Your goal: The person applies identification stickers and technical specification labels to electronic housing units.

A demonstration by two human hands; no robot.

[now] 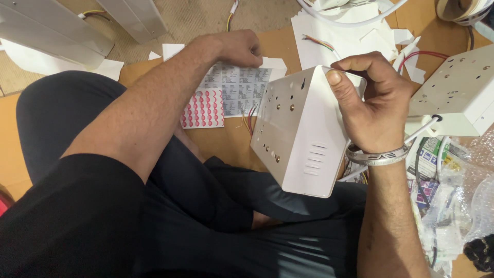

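White metal box sits tilted in the closed right hand; the left hand, fingers curled, presses a printed sticker sheet beyond it.

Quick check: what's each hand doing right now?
Left hand: closed, fingertips on the printed label sheet.
Right hand: closed, holding the white metal box.

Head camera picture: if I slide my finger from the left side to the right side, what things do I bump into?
Pink sticker sheet → left hand → white metal box → right hand gripping that box → second white box → crinkly plastic wrap.
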